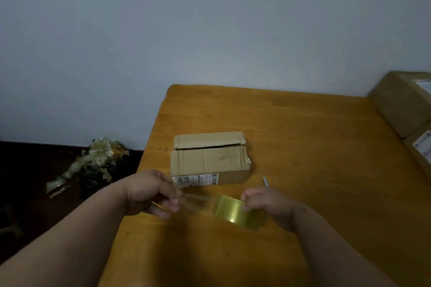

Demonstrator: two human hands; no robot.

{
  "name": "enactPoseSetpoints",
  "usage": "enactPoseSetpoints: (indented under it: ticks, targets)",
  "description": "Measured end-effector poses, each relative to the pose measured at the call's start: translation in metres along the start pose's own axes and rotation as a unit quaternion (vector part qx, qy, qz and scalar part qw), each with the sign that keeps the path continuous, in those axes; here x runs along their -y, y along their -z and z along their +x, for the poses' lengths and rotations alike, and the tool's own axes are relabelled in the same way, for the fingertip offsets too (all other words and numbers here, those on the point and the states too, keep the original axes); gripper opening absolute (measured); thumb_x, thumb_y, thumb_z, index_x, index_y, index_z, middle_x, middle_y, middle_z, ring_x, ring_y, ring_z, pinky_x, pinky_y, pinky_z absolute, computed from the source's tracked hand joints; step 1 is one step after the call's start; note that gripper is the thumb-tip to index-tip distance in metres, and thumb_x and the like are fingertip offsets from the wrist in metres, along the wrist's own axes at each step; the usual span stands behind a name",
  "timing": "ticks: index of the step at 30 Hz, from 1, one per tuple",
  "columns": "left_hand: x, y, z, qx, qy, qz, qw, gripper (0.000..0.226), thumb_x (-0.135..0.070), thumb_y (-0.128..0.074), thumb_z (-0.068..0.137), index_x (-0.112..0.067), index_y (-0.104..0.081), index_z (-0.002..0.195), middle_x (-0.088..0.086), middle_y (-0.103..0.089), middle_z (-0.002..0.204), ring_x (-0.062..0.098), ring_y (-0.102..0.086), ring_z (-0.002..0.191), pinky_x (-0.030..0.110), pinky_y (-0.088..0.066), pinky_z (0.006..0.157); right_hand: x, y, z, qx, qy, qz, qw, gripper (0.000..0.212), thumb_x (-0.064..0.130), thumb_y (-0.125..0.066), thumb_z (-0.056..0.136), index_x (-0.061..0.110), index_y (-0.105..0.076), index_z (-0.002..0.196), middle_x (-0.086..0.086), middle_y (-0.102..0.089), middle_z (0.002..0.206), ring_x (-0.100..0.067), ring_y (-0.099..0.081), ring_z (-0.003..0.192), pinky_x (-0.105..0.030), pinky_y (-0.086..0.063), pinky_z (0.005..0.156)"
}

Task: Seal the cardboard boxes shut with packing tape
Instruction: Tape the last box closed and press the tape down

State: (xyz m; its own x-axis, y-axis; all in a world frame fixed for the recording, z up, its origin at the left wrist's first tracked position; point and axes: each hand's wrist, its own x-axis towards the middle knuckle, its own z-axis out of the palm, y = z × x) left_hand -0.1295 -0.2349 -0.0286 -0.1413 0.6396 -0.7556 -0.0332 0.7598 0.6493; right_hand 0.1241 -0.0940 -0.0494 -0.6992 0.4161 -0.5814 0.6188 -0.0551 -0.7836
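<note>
Scrap heap [93, 163] on floor, left of table [303, 128]. Left hand [149, 191] pinching free tape end, strip [196, 201] stretched clear toward roll. Box [210, 158] mid-table, just beyond hands, flaps shut, seam untaped, gap showing. Right hand [263, 202] clasped on roll [235, 211]. Stacked boxes [408, 109] far right. Film likely thin, limp, clingy: hold by end, keep taut. Box probably light, may slide; steady it while pressing.
</note>
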Motion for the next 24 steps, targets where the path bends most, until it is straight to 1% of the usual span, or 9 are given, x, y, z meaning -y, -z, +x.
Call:
enactPoseSetpoints:
  ticks: [4,8,10,12,14,17,19,21,24]
  targets:
    - [-0.005,-0.006,-0.005,0.038,-0.008,0.029,0.999,0.020,-0.009,-0.069,0.063,0.002,-0.064,0.080,0.019,-0.066,0.078,0.020,-0.070,0.073,0.036,-0.060,0.061,-0.008,-0.003,0.005,0.017,-0.011,-0.116,0.993,0.016,0.038,-0.066,0.087,0.025,-0.059,0.082,0.006,-0.060,0.084,-0.011,-0.054,0.080,-0.031,-0.039,0.076]
    - [-0.016,-0.014,-0.005,0.002,-0.044,0.049,0.998,0.006,-0.001,-0.068,0.077,-0.002,-0.064,0.073,0.016,-0.066,0.074,0.020,-0.067,0.073,0.036,-0.060,0.064,-0.014,-0.013,0.017,-0.123,-0.062,-0.372,0.918,0.040,0.058,-0.042,0.097,0.025,-0.059,0.114,0.003,-0.064,0.115,-0.019,-0.054,0.115,-0.040,-0.025,0.102]
    - [-0.015,-0.010,-0.002,-0.056,-0.051,0.038,0.996,0.016,0.001,-0.061,0.087,-0.004,-0.065,0.072,0.014,-0.066,0.072,0.022,-0.065,0.073,0.038,-0.059,0.065,-0.017,-0.008,0.018,-0.150,-0.054,-0.333,0.930,0.039,0.061,-0.044,0.095,0.027,-0.062,0.101,0.007,-0.064,0.102,-0.018,-0.056,0.107,-0.039,-0.030,0.099]
    - [-0.012,-0.005,-0.001,-0.102,-0.047,0.013,0.994,0.017,-0.001,-0.058,0.090,-0.003,-0.064,0.075,0.014,-0.064,0.070,0.024,-0.063,0.072,0.040,-0.059,0.066,-0.018,-0.001,0.014,-0.105,-0.030,-0.215,0.970,0.038,0.059,-0.051,0.093,0.024,-0.057,0.079,0.008,-0.057,0.080,-0.013,-0.056,0.083,-0.033,-0.039,0.082]
    - [-0.012,-0.001,-0.001,-0.121,-0.046,-0.009,0.992,0.016,-0.003,-0.056,0.091,-0.002,-0.061,0.076,0.015,-0.062,0.070,0.026,-0.061,0.071,0.040,-0.059,0.065,-0.016,0.003,0.009,-0.064,-0.011,-0.098,0.993,0.040,0.055,-0.057,0.092,0.019,-0.060,0.075,0.002,-0.058,0.076,-0.012,-0.055,0.071,-0.028,-0.042,0.069]
    - [-0.013,-0.001,0.002,-0.139,-0.054,-0.090,0.985,0.019,-0.005,-0.052,0.092,-0.003,-0.055,0.073,0.014,-0.058,0.067,0.024,-0.059,0.068,0.041,-0.057,0.064,-0.020,0.008,0.009,-0.049,-0.012,0.017,0.999,0.047,0.055,-0.067,0.084,0.008,-0.071,0.086,-0.009,-0.069,0.090,-0.023,-0.065,0.086,-0.035,-0.048,0.080]
    - [-0.013,-0.001,0.004,-0.148,-0.052,-0.129,0.979,0.022,-0.006,-0.050,0.093,-0.004,-0.053,0.071,0.013,-0.056,0.064,0.024,-0.057,0.066,0.043,-0.057,0.066,-0.025,0.009,0.011,-0.061,-0.013,0.085,0.994,0.029,0.047,-0.068,0.072,0.018,-0.070,0.070,-0.004,-0.064,0.085,-0.024,-0.059,0.086,-0.036,-0.044,0.078]
    - [-0.011,-0.002,0.007,-0.176,-0.057,-0.127,0.974,0.020,-0.005,-0.051,0.092,-0.003,-0.053,0.073,0.014,-0.054,0.065,0.026,-0.057,0.068,0.043,-0.058,0.064,-0.030,0.010,0.011,-0.077,-0.009,0.112,0.991,0.018,0.038,-0.065,0.066,0.022,-0.061,0.059,0.005,-0.055,0.073,-0.018,-0.049,0.078,-0.033,-0.036,0.071]
    - [-0.014,-0.007,0.008,-0.220,-0.080,-0.029,0.972,0.022,-0.001,-0.054,0.088,-0.002,-0.053,0.066,0.017,-0.055,0.068,0.029,-0.058,0.071,0.043,-0.059,0.065,-0.029,0.010,0.013,-0.080,-0.012,0.012,0.997,0.023,0.037,-0.070,0.076,0.022,-0.056,0.066,0.005,-0.052,0.068,-0.014,-0.047,0.070,-0.030,-0.034,0.064]
